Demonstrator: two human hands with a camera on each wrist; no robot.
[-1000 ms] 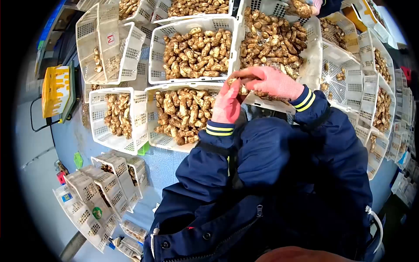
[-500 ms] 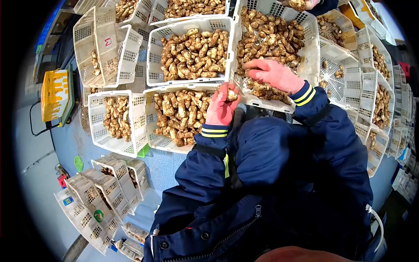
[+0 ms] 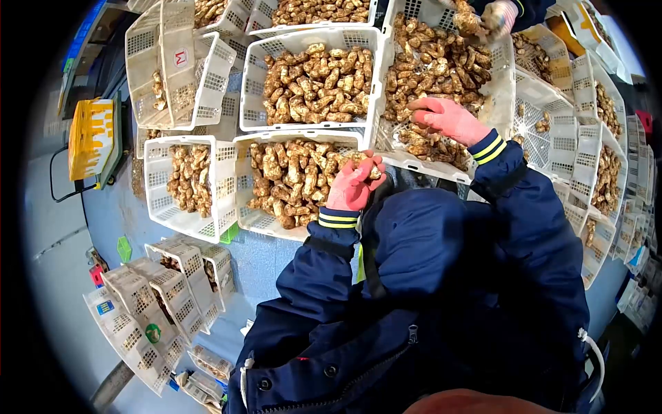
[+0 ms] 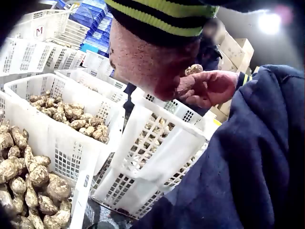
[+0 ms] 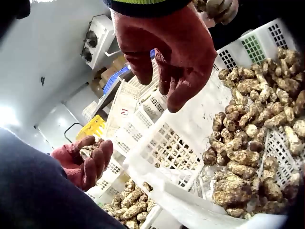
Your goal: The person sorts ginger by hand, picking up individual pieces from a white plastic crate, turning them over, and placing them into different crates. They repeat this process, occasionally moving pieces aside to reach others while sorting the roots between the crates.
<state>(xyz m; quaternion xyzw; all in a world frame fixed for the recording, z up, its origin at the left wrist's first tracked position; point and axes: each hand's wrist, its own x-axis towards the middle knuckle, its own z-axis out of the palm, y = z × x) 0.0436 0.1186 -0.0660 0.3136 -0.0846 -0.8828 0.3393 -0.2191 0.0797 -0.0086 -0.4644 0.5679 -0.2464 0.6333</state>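
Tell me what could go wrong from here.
The knobbly, brown-and-cream mushroom-like piece, held only by the pink-gloved left grip, might slip and drop. The pink-gloved right grip could bump another person's pale-gloved hand, since both are at the same white, perforated plastic crate.

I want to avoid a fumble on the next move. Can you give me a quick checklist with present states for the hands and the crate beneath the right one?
1. Left hand holding a mushroom: ok.
2. Right hand free: ok, nothing held.
3. Crate below it stocked: ok, many mushrooms.
4. Other person's hand away from that crate: not ok, appears at its far end.
5. Held mushroom undamaged: cannot tell, partly covered.
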